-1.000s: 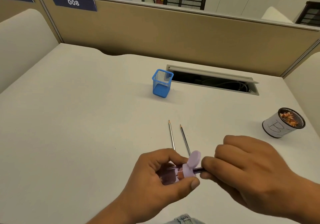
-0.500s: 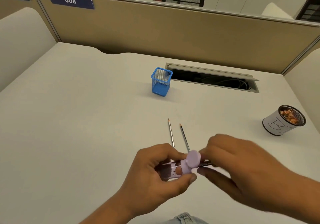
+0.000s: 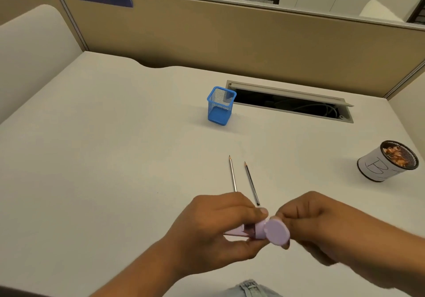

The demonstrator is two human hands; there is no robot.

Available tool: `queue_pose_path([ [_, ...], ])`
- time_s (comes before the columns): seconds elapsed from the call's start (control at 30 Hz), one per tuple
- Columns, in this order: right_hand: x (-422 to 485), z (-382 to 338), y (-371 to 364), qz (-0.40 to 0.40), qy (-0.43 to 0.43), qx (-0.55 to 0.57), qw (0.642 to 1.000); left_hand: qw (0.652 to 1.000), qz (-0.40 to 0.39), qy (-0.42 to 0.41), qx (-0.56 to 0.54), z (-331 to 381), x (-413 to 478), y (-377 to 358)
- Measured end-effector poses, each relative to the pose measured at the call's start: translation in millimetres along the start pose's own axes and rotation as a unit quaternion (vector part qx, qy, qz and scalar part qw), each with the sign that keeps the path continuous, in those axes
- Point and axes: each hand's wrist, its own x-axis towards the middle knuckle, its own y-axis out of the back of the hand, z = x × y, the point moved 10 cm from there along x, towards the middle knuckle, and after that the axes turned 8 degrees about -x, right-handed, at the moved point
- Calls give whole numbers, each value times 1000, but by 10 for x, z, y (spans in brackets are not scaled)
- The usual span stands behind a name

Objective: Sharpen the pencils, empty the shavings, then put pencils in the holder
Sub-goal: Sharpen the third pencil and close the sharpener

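On the pale table (image 3: 115, 158), 2 pencils (image 3: 232, 173) lie side by side, tips away, their near ends just beyond the hands. A blue mesh holder (image 3: 220, 106) stands further back beside a cable slot (image 3: 292, 102); a round cup (image 3: 386, 162) of shavings sits at right. The left hand (image 3: 213, 225) grips a lilac sharpener (image 3: 264, 230) — its body mostly hidden. The right hand (image 3: 322, 225) is curled against the sharpener's round cap; whether it holds a pencil is hidden.
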Motion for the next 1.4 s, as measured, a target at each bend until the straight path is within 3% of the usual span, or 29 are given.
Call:
queue_pose_path([
  [0.03,12,52,-45,-37,-35,63,997,1000,-4,-15,13,7,-5,-9],
  [0.1,23,59,-49,-62,-43,81,994,1000,2,-11,10,-34,-1,0],
  [0.3,86,29,62,-42,-17,-59,997,998,11,49,-34,-189,18,-54],
  [0.53,133,125,-125,-148,-66,78,984,990,-1,-96,103,-25,-92,-111],
  [0.67,186,140,-111,-151,-86,97,980,987,-4,-105,119,-118,-83,-91],
  [0.83,326,92,103,-86,-38,79,992,995,84,48,-6,-521,-36,133],
  [1.03,705,487,611,151,-26,165,974,930,244,253,-106,-1091,-284,368],
  [1.23,1201,1140,738,291,-72,174,938,907,250,311,-136,-1290,-359,225],
  [1.4,1507,1450,787,360,-84,45,928,891,242,352,-152,-1422,-428,32],
])
